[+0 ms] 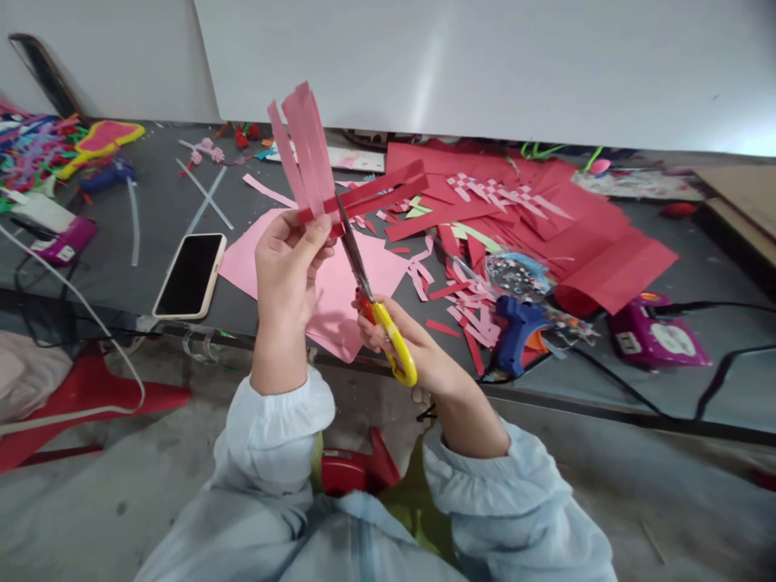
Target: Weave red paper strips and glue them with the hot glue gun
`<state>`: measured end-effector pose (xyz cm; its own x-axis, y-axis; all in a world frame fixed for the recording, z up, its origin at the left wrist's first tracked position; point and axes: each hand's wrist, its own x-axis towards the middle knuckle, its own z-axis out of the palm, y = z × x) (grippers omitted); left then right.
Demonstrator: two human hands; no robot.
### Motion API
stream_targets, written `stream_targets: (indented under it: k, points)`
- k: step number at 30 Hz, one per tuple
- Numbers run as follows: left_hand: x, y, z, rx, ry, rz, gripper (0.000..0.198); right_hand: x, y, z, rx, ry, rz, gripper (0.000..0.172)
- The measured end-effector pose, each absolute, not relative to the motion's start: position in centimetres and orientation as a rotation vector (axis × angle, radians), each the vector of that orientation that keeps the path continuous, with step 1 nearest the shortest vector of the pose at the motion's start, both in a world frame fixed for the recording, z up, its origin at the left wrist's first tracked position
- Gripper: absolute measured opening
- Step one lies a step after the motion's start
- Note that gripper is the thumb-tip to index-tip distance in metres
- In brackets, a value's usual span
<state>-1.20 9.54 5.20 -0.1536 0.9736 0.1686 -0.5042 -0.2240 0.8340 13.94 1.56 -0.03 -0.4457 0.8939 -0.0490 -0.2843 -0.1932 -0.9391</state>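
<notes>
My left hand (pixel 289 257) pinches a woven piece of paper strips (pixel 310 158) between thumb and fingers. Its long pink strips point upward, and red strips (pixel 388 190) stick out to the right. Wrapped around the yellow-handled scissors (pixel 394 343) is my right hand (pixel 403 335). The blades point up and left, lying at the red strips close beside the woven part; whether they are parted there I cannot tell. Below both hands, a pink paper sheet (pixel 355 291) lies on the dark table (pixel 242 190).
Red paper sheets (pixel 606 234) and pink and red scraps (pixel 476 311) spread to the right. A blue glue gun (pixel 516 333) lies near the front edge, with a purple box (pixel 658 335) and cables beyond. On the left are a phone (pixel 190 275) and pipe cleaners (pixel 36 153).
</notes>
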Motion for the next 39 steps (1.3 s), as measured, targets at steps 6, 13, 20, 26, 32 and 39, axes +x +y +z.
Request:
stream_targets:
  k: [6,13,20,26,32,39]
  points:
    - [-0.54,9.18,5.38,1.010,0.786,1.665,0.038,13.57,1.58,0.26,-0.793,-1.166,1.720,0.038]
    - [-0.20,8.97,4.90,1.172,0.841,1.672,0.034,13.43,1.45,0.60,-0.762,-1.148,1.700,0.033]
    - [-0.25,8.96,4.90,1.189,0.862,1.714,0.032,13.62,1.38,0.24,-0.754,-1.203,1.726,0.041]
    - [-0.32,9.00,4.75,1.202,0.844,1.687,0.029,13.79,1.29,0.18,-0.723,-1.223,1.753,0.041]
    - [-0.47,9.03,4.83,1.141,0.904,1.654,0.021,14.17,1.26,0.42,-0.757,-1.264,1.771,0.045]
    - [-0.60,9.08,4.65,1.221,0.862,1.657,0.024,14.05,1.36,-0.20,-0.753,-1.289,1.736,0.040]
